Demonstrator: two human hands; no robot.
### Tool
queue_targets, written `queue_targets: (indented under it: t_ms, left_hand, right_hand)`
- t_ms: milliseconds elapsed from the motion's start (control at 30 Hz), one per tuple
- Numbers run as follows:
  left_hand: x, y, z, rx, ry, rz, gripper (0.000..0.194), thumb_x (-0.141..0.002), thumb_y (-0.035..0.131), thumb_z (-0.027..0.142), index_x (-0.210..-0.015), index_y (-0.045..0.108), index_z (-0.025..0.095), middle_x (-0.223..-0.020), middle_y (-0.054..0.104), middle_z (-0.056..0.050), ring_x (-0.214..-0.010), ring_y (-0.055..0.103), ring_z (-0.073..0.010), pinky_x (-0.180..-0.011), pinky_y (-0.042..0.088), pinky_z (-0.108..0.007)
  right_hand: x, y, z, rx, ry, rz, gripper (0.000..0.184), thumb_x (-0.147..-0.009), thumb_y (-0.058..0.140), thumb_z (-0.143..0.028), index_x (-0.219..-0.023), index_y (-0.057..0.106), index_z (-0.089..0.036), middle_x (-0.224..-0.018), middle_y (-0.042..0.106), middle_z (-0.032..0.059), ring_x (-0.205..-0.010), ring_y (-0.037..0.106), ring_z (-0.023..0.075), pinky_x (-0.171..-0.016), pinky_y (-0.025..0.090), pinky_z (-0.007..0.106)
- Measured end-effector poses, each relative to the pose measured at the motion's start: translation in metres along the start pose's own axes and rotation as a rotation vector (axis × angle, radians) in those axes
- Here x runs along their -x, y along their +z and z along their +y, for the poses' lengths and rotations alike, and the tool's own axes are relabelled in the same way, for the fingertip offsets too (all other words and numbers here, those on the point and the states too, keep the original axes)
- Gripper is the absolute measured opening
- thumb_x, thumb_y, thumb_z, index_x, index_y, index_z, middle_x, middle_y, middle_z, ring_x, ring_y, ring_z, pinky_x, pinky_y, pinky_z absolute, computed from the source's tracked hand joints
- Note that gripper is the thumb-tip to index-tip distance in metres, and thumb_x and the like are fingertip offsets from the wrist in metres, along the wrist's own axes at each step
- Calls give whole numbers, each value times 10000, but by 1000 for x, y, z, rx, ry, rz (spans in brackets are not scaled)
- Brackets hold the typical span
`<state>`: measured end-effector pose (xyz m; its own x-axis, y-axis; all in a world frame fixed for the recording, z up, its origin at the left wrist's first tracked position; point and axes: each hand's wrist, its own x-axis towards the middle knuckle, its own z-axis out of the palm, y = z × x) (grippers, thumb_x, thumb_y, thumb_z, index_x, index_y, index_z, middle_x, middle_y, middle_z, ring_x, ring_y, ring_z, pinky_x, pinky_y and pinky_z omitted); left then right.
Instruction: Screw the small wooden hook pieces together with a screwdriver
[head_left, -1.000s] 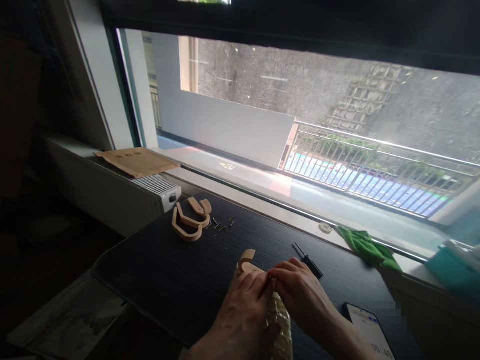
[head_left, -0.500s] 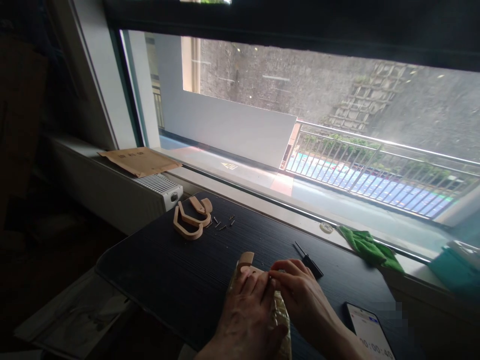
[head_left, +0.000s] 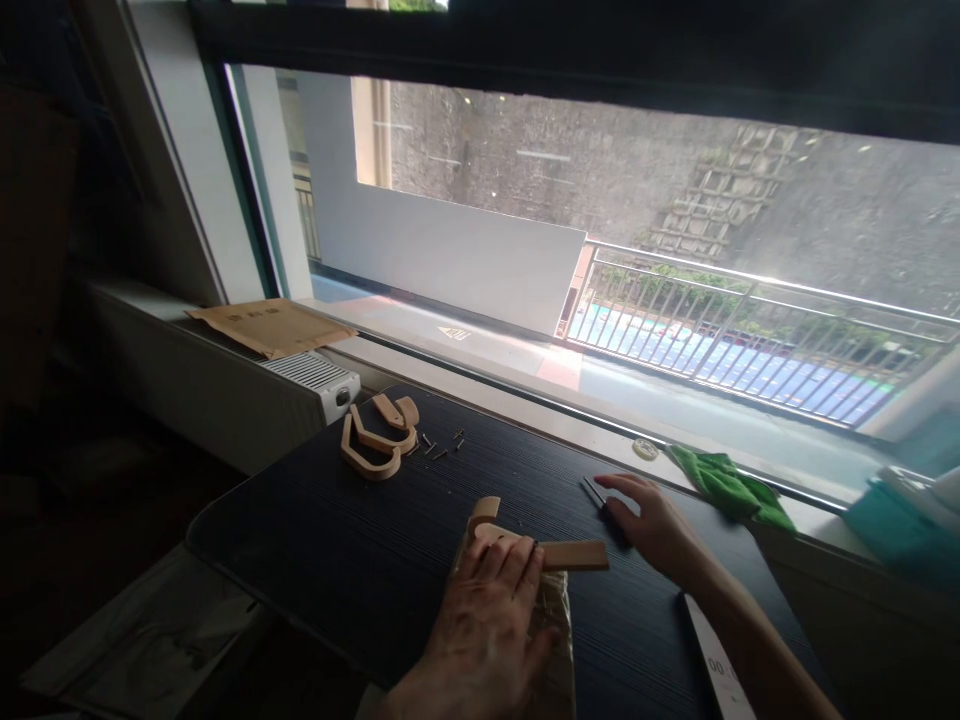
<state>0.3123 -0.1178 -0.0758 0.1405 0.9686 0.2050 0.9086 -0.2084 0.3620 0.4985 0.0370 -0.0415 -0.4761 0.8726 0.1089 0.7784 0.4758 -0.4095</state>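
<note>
My left hand lies over a pale wooden hook, its fingers pressing the piece down onto a block wrapped in shiny tan film. A curved wooden end sticks up beyond the fingertips, and a straight arm juts out to the right. My right hand is over a screwdriver, fingers apart, partly covering the black handle. Whether its fingers touch the handle I cannot tell.
More wooden hooks lie at the table's back left, beside several small screws. A phone lies under my right forearm. On the sill are a tape roll and a green cloth. A brown envelope rests on the radiator.
My right hand has left the wooden hook and moved right to the screwdriver, uncovering the hook's straight arm. My left hand stays on the hook. The view has shifted slightly.
</note>
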Motion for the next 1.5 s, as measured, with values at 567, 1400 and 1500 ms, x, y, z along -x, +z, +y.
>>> queue_targets:
  t_ms: [567,1400,1500]
  left_hand:
    - [3,-8,3,-18,46,38,495,-917,456,417,-1343,452,165,-1359,482,-76,-1264,382,-260,-1111,213,-437]
    - [1,-3,0,-19,40,16,509,-902,473,390,-1346,449,142,-1354,478,-84,-1256,363,-263,-1119,193,-436]
    - [2,-3,0,-9,51,39,504,-909,467,392,-1349,442,149,-1353,474,-79,-1261,355,-258,-1127,168,-429]
  right_hand:
    - [31,58,13,-447,336,149,475,-887,310,-344,-1235,530,-107,-695,612,39,-636,597,187,-559,458,291]
    - [59,-53,-47,-161,-76,36,298,-836,498,-307,-1083,637,-213,-1051,640,57,-919,598,189,-800,442,299]
    - [44,-75,-67,28,-186,-64,277,-821,515,-255,-1042,680,-238,-994,666,43,-832,609,170,-734,433,278]
